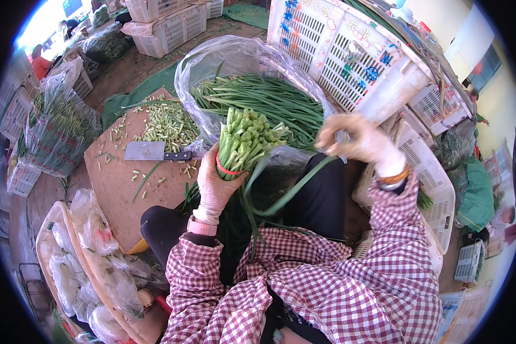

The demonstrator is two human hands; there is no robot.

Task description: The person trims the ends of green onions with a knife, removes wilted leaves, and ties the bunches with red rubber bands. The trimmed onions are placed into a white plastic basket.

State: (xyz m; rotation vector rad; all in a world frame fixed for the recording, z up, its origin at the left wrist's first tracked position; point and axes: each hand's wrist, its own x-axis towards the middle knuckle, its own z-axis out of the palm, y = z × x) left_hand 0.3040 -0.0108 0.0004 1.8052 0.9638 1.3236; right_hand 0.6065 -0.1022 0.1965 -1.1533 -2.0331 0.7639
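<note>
My gloved left hand [219, 180] holds a bundle of green stalks [247, 137] upright, cut ends up, with a red band [225, 169] around it. To the right, my gloved right hand [352, 137], blurred, has thumb and fingers pinched at the end of a long flat green leaf [301, 187] that curves down beside the bundle. Behind the bundle, more long green stalks [262, 96] lie in an open clear plastic bag [189, 77]. A cleaver [148, 151] with a black handle lies on a brown board [112, 180] among short cut stem pieces [167, 124].
A large white slotted crate [339, 51] stands behind the bag at the right. Another crate [430, 185] is by my right arm. At lower left is a basket [58, 241] of plastic bags. Wrapped greens [58, 124] stand farther left, and stacked crates [167, 36] at the back.
</note>
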